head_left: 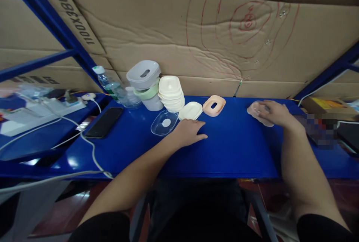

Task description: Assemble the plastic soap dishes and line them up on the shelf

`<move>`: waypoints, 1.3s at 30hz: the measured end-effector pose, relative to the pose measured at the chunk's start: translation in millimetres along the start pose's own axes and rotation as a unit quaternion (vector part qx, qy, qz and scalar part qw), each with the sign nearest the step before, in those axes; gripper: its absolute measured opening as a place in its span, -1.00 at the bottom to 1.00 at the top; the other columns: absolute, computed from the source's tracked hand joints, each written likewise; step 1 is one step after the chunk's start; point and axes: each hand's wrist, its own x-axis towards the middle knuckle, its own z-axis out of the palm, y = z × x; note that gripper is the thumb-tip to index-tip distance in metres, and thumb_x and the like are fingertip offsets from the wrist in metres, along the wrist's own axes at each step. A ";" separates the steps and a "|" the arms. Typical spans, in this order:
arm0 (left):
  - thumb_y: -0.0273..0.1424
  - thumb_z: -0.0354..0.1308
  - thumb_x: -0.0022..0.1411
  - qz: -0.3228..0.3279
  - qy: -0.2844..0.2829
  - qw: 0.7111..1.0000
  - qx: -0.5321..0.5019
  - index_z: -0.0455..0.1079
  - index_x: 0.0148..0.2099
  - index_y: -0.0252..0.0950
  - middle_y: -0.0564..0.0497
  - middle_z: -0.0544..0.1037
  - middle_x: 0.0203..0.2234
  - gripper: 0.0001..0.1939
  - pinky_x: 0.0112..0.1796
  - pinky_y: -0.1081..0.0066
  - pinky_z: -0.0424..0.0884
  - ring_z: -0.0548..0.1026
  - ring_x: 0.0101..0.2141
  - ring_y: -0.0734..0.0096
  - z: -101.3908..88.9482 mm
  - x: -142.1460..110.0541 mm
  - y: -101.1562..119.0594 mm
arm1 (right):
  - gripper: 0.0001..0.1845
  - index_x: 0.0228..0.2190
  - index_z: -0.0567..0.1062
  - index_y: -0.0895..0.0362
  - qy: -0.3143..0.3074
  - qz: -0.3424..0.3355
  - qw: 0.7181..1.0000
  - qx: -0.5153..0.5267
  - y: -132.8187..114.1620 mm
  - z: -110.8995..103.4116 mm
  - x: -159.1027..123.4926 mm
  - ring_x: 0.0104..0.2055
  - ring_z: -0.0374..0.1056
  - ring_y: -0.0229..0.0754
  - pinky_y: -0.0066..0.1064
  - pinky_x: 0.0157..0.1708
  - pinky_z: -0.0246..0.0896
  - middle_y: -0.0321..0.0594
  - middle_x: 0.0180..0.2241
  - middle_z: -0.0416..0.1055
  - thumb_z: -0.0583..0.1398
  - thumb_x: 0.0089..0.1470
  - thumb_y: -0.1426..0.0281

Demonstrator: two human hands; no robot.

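My left hand [188, 133] rests low over the blue table with its fingers apart and nothing in it. Just beyond its fingers lies a flat cream oval dish or lid [191, 110]. A clear rounded plastic tray [164, 123] with a white round spot is to its left, and a peach oval piece with a slot [214, 106] is ahead to the right. At the table's right, my right hand [275, 112] grips a translucent pinkish plastic piece [254, 109], slightly blurred and partly covered by the fingers.
Stacked cream dishes [171, 93] stand beside piled grey and green containers [144, 74]. Further left are a water bottle [110, 87], a black phone [104, 122] and a white cable [94, 156]. Cardboard [157, 33] walls the back; a box [329, 107] sits right.
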 end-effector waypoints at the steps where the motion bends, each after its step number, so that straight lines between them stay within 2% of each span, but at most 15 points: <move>1: -0.02 0.21 0.46 0.001 0.003 1.000 0.001 0.46 0.35 -0.30 -0.22 0.66 0.13 -0.40 0.07 0.09 0.51 0.63 0.12 -0.07 0.6 -0.3 -0.5 | -0.34 0.20 0.56 0.08 0.013 0.039 0.999 -0.028 5.5 -1.6 -0.1 0.32 0.35 0.46 0.47 0.30 0.11 0.19 0.29 0.48 0.27 0.21 -0.02; 3: 0.00 0.20 0.46 0.002 0.010 1.000 0.003 0.46 0.35 -0.28 -0.22 0.66 0.14 -0.39 0.07 0.10 0.52 0.64 0.11 -0.07 1.7 -0.7 -1.5 | -0.33 0.23 0.53 0.07 0.019 0.101 0.993 -0.050 11.4 -5.3 -1.2 0.35 0.31 0.46 0.45 0.31 0.06 0.20 0.32 0.43 0.25 0.24 -0.02; 5: 0.00 0.20 0.46 0.004 0.011 1.000 0.008 0.46 0.34 -0.28 -0.23 0.66 0.13 -0.40 0.06 0.08 0.52 0.64 0.09 -0.07 2.2 -0.9 -2.2 | -0.32 0.27 0.50 0.09 0.010 0.139 0.989 -0.055 13.7 -7.6 -2.1 0.33 0.32 0.44 0.37 0.28 0.13 0.23 0.33 0.42 0.25 0.24 0.01; 8: -0.01 0.21 0.46 0.016 0.006 1.000 0.013 0.47 0.34 -0.30 -0.25 0.66 0.13 -0.40 0.06 0.07 0.52 0.64 0.09 -0.09 2.5 -1.2 -1.8 | -0.30 0.29 0.49 0.12 -0.016 0.164 0.985 -0.056 16.5 -4.4 -0.8 0.36 0.30 0.41 0.27 0.28 0.18 0.21 0.38 0.36 0.25 0.22 0.08; 10: -0.01 0.21 0.46 0.023 0.004 1.000 0.014 0.46 0.34 -0.30 -0.26 0.66 0.13 -0.39 0.08 0.06 0.51 0.64 0.10 -0.09 2.3 -1.2 -1.0 | -0.30 0.29 0.49 0.12 -0.017 0.163 0.985 -0.056 19.4 2.0 1.4 0.41 0.24 0.37 0.25 0.33 0.14 0.16 0.42 0.30 0.24 0.21 0.09; 16: -0.01 0.20 0.47 0.020 -0.010 1.000 0.017 0.44 0.36 -0.32 -0.27 0.64 0.15 -0.37 0.11 0.05 0.50 0.62 0.13 -0.11 0.4 -1.3 1.1 | -0.29 0.28 0.48 0.05 0.027 0.132 0.990 -0.031 26.7 22.0 6.3 0.52 0.01 0.45 0.58 0.38 -0.24 0.13 0.49 0.19 0.21 0.22 -0.02; 19: -0.01 0.20 0.46 0.022 -0.007 1.000 0.012 0.45 0.35 -0.30 -0.25 0.66 0.13 -0.39 0.10 0.07 0.50 0.62 0.12 -0.09 -0.1 -1.7 1.3 | -0.28 0.26 0.49 0.10 0.078 0.124 0.989 -0.011 18.0 21.9 8.6 0.53 -0.04 0.49 0.61 0.38 -0.33 0.21 0.46 0.22 0.22 0.22 -0.03; 21: -0.01 0.21 0.46 0.019 -0.007 1.000 0.009 0.45 0.35 -0.30 -0.25 0.66 0.13 -0.39 0.11 0.06 0.49 0.62 0.12 -0.09 0.1 -1.8 1.4 | -0.29 0.27 0.49 0.12 0.119 0.084 0.989 0.027 0.7 19.8 10.3 0.50 0.08 0.43 0.49 0.42 -0.19 0.25 0.41 0.30 0.20 0.26 -0.02; 23: -0.01 0.21 0.46 0.014 -0.012 1.000 0.009 0.44 0.36 -0.32 -0.26 0.65 0.14 -0.38 0.12 0.03 0.48 0.61 0.13 -0.12 0.4 -1.3 1.3 | -0.29 0.28 0.47 0.17 0.144 0.005 0.986 0.090 -26.9 20.2 10.4 0.40 0.28 0.31 0.29 0.40 0.07 0.25 0.32 0.41 0.16 0.32 -0.03; 24: -0.01 0.21 0.46 0.011 -0.015 1.000 0.010 0.44 0.36 -0.33 -0.26 0.65 0.14 -0.37 0.12 0.02 0.48 0.61 0.14 -0.13 0.6 -0.9 1.0 | -0.26 0.31 0.44 0.16 0.141 -0.043 0.982 0.116 -43.6 22.2 9.5 0.39 0.31 0.27 0.25 0.39 0.13 0.23 0.31 0.42 0.15 0.33 -0.05; 27: -0.02 0.21 0.47 -0.002 -0.008 1.000 0.019 0.44 0.36 -0.33 -0.27 0.63 0.16 -0.38 0.14 0.00 0.47 0.59 0.15 -0.14 0.3 1.5 -0.7 | -0.20 0.36 0.39 0.05 0.104 -0.179 0.966 0.157 -96.2 35.8 2.7 0.45 0.25 0.28 0.30 0.41 0.14 0.11 0.41 0.34 0.19 0.30 -0.15; 30: -0.05 0.20 0.48 -0.029 0.019 0.999 0.036 0.44 0.35 -0.34 -0.27 0.58 0.20 -0.41 0.16 0.04 0.45 0.56 0.17 -0.11 -1.8 4.2 -3.5 | -0.19 0.39 0.38 0.00 0.041 -0.271 0.951 0.146 -133.5 53.3 -4.9 0.55 0.06 0.33 0.34 0.46 0.03 0.05 0.47 0.25 0.16 0.33 -0.19; 32: -0.07 0.21 0.49 -0.056 0.027 0.997 0.053 0.44 0.35 -0.37 -0.29 0.56 0.20 -0.41 0.16 0.07 0.45 0.54 0.18 -0.11 -5.1 5.0 -4.9 | -0.20 0.41 0.35 -0.04 0.001 -0.294 0.947 0.128 -142.5 61.4 -6.7 0.56 0.03 0.33 0.36 0.46 0.02 0.01 0.49 0.23 0.14 0.34 -0.19; 34: -0.06 0.21 0.49 -0.085 0.021 0.994 0.072 0.46 0.31 -0.38 -0.30 0.58 0.16 -0.43 0.11 0.10 0.46 0.56 0.15 -0.12 -10.2 4.3 -5.7 | -0.23 0.39 0.37 -0.04 -0.013 -0.286 0.952 0.112 -139.7 64.1 -5.0 0.55 0.06 0.35 0.39 0.44 0.05 0.00 0.48 0.25 0.15 0.34 -0.17; 39: -0.01 0.19 0.47 -0.189 0.022 0.976 0.105 0.55 0.12 -0.35 -0.29 0.64 0.00 -0.50 -0.11 0.16 0.48 0.63 0.00 -0.13 -27.4 -4.1 -12.5 | -0.41 0.07 0.61 0.07 0.033 -0.234 0.967 0.100 -109.9 53.4 5.0 0.40 0.31 0.36 0.33 0.36 0.22 0.09 0.30 0.47 0.20 0.33 -0.11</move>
